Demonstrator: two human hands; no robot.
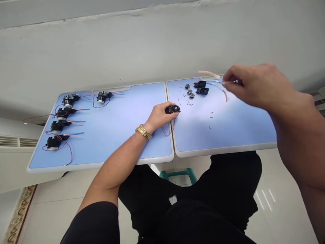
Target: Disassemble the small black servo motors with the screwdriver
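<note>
My left hand [162,117], with a gold watch at the wrist, is closed around a small black plastic housing [172,109] near the seam between the two table halves. A thin dark red wire [169,132] hangs in a loop below it. Raised over the right half, my right hand [259,83] pinches some thin orange and blue strips [215,82], blurred by motion. Beyond the strips lie two black housing pieces [202,91] and several round dark discs with silvery rims [192,96]. Tiny screws [189,103] are scattered between the discs and my left hand.
On the left half of the blue folding table [122,125] stand several black assemblies [57,126] with wires and orange and blue strips, another assembly [103,96] near the far edge. A few screws [211,117] lie nearer me. A wall rises behind; a green stool [179,173] is underneath.
</note>
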